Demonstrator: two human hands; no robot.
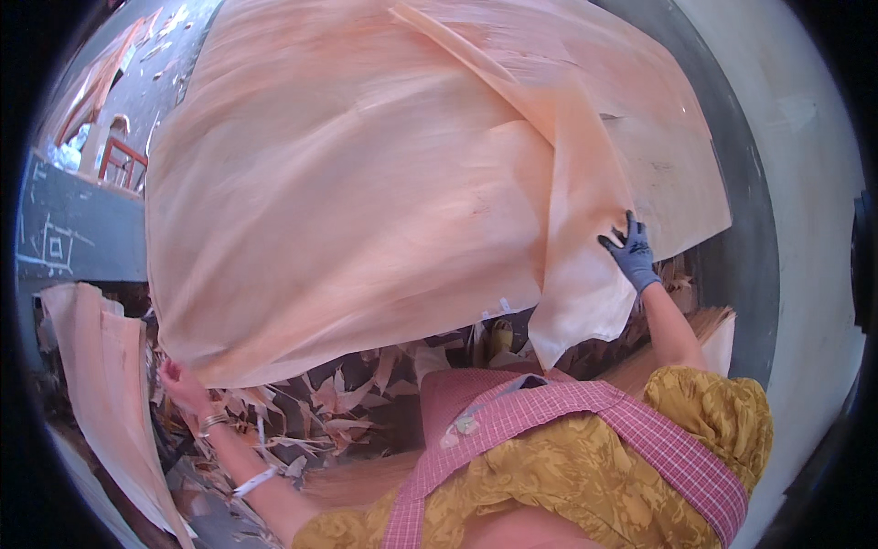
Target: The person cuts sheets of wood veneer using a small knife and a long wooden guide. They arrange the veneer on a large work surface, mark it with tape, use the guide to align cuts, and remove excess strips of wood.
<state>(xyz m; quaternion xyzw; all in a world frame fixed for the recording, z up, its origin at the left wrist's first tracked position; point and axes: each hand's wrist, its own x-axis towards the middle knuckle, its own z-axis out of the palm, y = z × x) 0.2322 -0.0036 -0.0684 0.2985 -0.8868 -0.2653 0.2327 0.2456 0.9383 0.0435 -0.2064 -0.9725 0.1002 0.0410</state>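
A large thin sheet of pale orange wood veneer (366,210) lies in front of me, rippled across its left part. Its near left corner is at my left hand (187,389), which is bare, with fingers closed at the sheet's edge. On the right, a loose veneer strip (581,174) is folded over the sheet, its narrow tip hanging past the near edge. My right hand (633,254), in a grey-blue glove with dark fingertips, rests on the strip's right edge with fingers spread. More veneer (677,183) shows beneath and to the right of the strip.
Torn veneer scraps (338,398) litter the space below the near edge. Veneer pieces (101,366) hang or lean at the left, beside a grey panel (82,229) with chalk marks. A stack of veneer (704,339) stands near my right arm. A pale wall or panel curves along the right.
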